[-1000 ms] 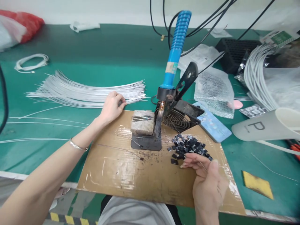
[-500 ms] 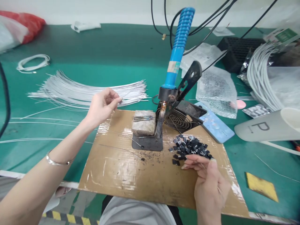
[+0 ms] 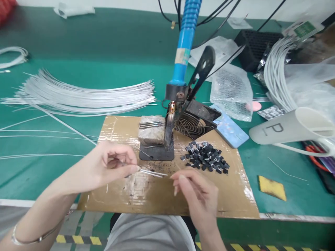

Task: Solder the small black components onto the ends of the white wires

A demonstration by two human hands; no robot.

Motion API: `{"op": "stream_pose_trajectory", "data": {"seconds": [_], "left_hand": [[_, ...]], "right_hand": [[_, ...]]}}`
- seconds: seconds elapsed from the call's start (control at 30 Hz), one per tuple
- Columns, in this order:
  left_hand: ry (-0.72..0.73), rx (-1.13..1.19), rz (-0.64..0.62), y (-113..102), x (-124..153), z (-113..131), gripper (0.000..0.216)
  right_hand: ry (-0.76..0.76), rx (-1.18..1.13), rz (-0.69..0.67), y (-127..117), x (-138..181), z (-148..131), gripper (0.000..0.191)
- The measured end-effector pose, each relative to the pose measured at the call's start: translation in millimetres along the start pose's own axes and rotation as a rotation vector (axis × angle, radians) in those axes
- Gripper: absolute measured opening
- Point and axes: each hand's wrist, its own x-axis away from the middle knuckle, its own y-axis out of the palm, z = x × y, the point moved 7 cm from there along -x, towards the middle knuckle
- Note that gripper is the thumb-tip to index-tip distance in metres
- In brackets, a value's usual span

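My left hand (image 3: 117, 165) is closed, pinching a few thin white wires (image 3: 154, 173) whose short ends stick out to the right over the cardboard. My right hand (image 3: 196, 195) has thumb and fingers pressed together just right of those wire ends; what it grips, if anything, is too fine to make out. Behind the hands, a blue-handled soldering iron (image 3: 183, 52) is clamped upright in a black metal stand (image 3: 157, 153). A pale block (image 3: 151, 134) with several thin metal pieces on top sits on the stand's base. Small black connectors (image 3: 206, 158) lie piled on the right.
The cardboard sheet (image 3: 222, 204) covers the work area. A bundle of white wires (image 3: 91, 97) lies behind left. A black fan (image 3: 193, 122), a blue phone-like slab (image 3: 231, 130), a tipped white cup (image 3: 277, 129) and a yellow sponge (image 3: 272, 187) are to the right.
My left hand has come from the white bundle down over the cardboard, with wires in its pinch. My right hand has moved left from the connector pile. The view has shifted.
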Motion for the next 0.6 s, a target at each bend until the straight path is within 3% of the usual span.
{"op": "stream_pose_trajectory", "data": {"seconds": [0.07, 0.17, 0.43, 0.6], "left_hand": [[-0.01, 0.008, -0.011, 11.9, -1.1, -2.5, 0.023], [-0.032, 0.023, -0.001, 20.1, -2.4, -5.1, 0.025], [0.004, 0.005, 0.0, 15.4, 1.0, -7.3, 0.025], [-0.012, -0.071, 0.016, 21.4, 4.6, -10.1, 0.019]], "right_hand": [[0.046, -0.048, -0.108, 19.6, 0.1, -1.9, 0.017], [0.077, -0.073, -0.084, 29.1, -2.7, 0.9, 0.022], [0.115, -0.102, -0.026, 24.9, -2.8, 12.5, 0.026], [0.054, -0.043, -0.047, 24.7, -3.6, 4.1, 0.028]]}}
